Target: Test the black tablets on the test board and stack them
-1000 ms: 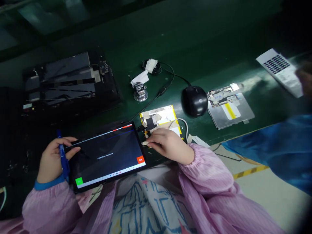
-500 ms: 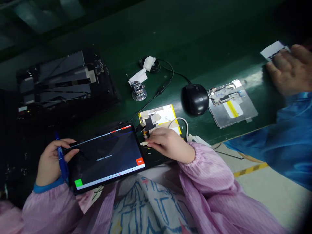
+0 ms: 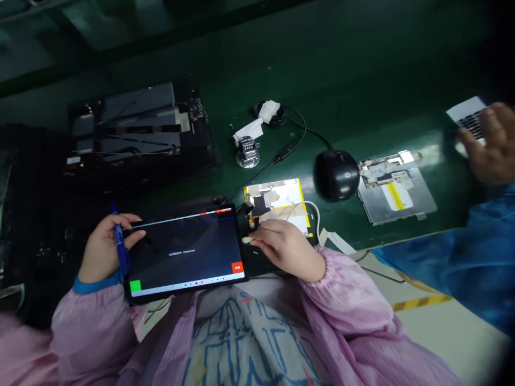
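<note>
A tablet [image 3: 187,252] with a lit dark screen, a green square and a red square lies tilted in front of me. My left hand [image 3: 105,247] grips its left edge, thumb over the front, with a blue pen [image 3: 122,247] tucked along the same hand. At the right edge, my right hand [image 3: 284,247] pinches the pale plug [image 3: 248,240] of a white cable [image 3: 317,210]. The plug meets the tablet's side; how far it is inserted, I cannot tell. Just beyond that hand lies a bare battery-and-board assembly [image 3: 277,193] with yellow edges.
A black mouse [image 3: 337,174] sits beside a grey metal plate with a board [image 3: 396,195]. Behind the tablet are a silver tally counter [image 3: 247,153], a coiled black cable [image 3: 269,112] and opened black device bodies [image 3: 140,134]. A co-worker's hand [image 3: 493,145] touches a white label sheet [image 3: 470,119].
The camera view has shifted, so the bench things appear further right and slightly lower. The co-worker's hand uncovers more of the label sheet. My hands keep the same holds.
</note>
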`<state>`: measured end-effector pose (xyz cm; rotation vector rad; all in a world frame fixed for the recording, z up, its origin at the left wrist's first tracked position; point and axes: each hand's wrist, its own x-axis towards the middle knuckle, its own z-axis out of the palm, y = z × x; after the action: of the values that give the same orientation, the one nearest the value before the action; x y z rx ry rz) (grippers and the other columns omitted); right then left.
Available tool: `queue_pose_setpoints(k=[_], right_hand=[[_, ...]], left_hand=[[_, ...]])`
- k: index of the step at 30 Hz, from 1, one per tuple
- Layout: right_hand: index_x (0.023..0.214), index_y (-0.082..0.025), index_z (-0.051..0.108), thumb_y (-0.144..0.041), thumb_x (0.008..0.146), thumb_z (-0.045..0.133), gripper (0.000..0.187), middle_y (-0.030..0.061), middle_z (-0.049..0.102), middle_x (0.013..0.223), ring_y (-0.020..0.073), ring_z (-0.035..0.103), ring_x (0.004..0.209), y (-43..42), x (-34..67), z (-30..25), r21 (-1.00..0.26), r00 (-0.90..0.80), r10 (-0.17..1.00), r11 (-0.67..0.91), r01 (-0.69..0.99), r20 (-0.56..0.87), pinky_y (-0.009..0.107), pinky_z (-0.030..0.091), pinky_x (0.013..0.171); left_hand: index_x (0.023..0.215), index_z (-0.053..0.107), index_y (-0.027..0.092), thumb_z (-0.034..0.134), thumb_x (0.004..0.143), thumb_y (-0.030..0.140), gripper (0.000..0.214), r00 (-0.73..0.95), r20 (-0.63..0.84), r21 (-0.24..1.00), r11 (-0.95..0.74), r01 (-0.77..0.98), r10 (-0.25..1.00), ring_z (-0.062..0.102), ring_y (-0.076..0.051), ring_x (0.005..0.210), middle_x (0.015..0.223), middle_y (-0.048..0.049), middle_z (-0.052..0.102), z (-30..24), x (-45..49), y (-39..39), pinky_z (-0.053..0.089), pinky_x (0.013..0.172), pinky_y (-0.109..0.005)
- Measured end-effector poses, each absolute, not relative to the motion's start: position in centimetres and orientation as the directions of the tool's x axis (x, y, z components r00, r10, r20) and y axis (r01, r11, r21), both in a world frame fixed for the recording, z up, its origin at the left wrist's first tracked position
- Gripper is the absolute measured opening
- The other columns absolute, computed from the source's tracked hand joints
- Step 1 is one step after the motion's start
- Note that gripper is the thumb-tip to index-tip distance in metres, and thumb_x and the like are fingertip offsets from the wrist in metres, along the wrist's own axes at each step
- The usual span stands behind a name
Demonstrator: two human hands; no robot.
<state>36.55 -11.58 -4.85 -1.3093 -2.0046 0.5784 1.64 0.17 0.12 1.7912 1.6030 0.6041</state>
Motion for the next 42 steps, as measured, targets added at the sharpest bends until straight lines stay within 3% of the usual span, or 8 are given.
queue_pose_setpoints(k=[3, 6, 15, 21, 29, 34, 42], right_hand=[[0.087, -0.018, 0.068, -0.018, 0.092, 0.052, 0.017, 0.0056, 0.067, 0.075, 0.0196, 0.059, 0.077, -11.6, 36.4, -4.4, -0.634, -0.291, 0.91, 0.414, 0.653, 0.294, 0.037, 0.044, 0.076], [0.086, -0.022, 0.068, -0.017, 0.091, 0.056, 0.014, 0.0024, 0.068, 0.076, 0.0216, 0.06, 0.09, -11.6, 36.2, -4.0, -0.608, -0.251, 0.917, 0.394, 0.689, 0.31, 0.048, 0.033, 0.098], [0.089, -0.023, 0.067, -0.024, 0.088, 0.061, 0.006, 0.0025, 0.068, 0.08, 0.022, 0.056, 0.089, -11.3, 36.2, -3.6, -0.554, -0.282, 0.919, 0.391, 0.735, 0.275, 0.05, 0.03, 0.102], [0.091, -0.023, 0.067, -0.026, 0.091, 0.058, 0.009, 0.0032, 0.069, 0.085, 0.0207, 0.058, 0.086, -10.6, 35.4, -3.5, -0.472, -0.366, 0.877, 0.478, 0.741, 0.312, 0.051, 0.035, 0.101], [0.09, -0.022, 0.066, -0.021, 0.091, 0.056, 0.01, 0.0034, 0.069, 0.084, 0.0192, 0.059, 0.08, -10.3, 35.2, -3.3, -0.452, -0.443, 0.83, 0.556, 0.698, 0.338, 0.042, 0.042, 0.087], [0.084, -0.022, 0.066, -0.021, 0.087, 0.06, 0.007, 0.0036, 0.064, 0.078, 0.02, 0.052, 0.077, -9.9, 35.1, -2.9, -0.385, -0.458, 0.816, 0.572, 0.724, 0.353, 0.037, 0.038, 0.074], [0.07, -0.021, 0.06, -0.014, 0.077, 0.057, 0.01, 0.0032, 0.063, 0.074, 0.0203, 0.048, 0.076, -9.6, 34.4, -2.9, -0.361, -0.481, 0.811, 0.58, 0.73, 0.332, 0.037, 0.033, 0.072]], left_hand=[[0.074, 0.046, 0.021, 0.076, 0.064, 0.033, 0.034, 0.146, -0.081, 0.757, -0.034, 0.653, 0.986, 0.063, -0.023, 0.086, 0.092, -0.0031, 0.065, -0.1, 1.5, 0.1, 0.051, 0.084, -0.042], [0.073, 0.045, 0.021, 0.075, 0.066, 0.031, 0.033, 0.16, -0.078, 0.783, -0.039, 0.621, 0.984, 0.062, -0.021, 0.084, 0.09, -0.003, 0.065, -0.1, 1.6, -0.2, 0.051, 0.081, -0.039], [0.072, 0.045, 0.02, 0.077, 0.066, 0.03, 0.034, 0.141, -0.047, 0.843, -0.036, 0.537, 0.989, 0.062, -0.02, 0.083, 0.09, -0.0041, 0.066, -0.1, 1.3, -0.6, 0.05, 0.081, -0.038], [0.07, 0.044, 0.02, 0.077, 0.062, 0.035, 0.037, 0.132, 0.006, 0.868, -0.071, 0.491, 0.991, 0.061, -0.02, 0.078, 0.087, -0.0051, 0.067, -0.5, 1.0, -0.8, 0.05, 0.076, -0.037], [0.07, 0.045, 0.02, 0.075, 0.064, 0.032, 0.033, 0.161, 0.006, 0.876, -0.082, 0.475, 0.987, 0.06, -0.019, 0.078, 0.088, -0.0051, 0.066, -0.8, 0.6, -1.0, 0.049, 0.076, -0.036], [0.07, 0.046, 0.019, 0.074, 0.064, 0.029, 0.03, 0.179, -0.008, 0.885, -0.076, 0.46, 0.984, 0.06, -0.019, 0.08, 0.089, -0.0054, 0.065, -0.9, 0.6, -1.0, 0.049, 0.077, -0.036], [0.073, 0.048, 0.019, 0.074, 0.068, 0.031, 0.03, 0.222, -0.031, 0.892, -0.073, 0.445, 0.975, 0.06, -0.018, 0.078, 0.09, -0.0052, 0.064, -1.2, 0.4, -0.9, 0.048, 0.076, -0.034]])
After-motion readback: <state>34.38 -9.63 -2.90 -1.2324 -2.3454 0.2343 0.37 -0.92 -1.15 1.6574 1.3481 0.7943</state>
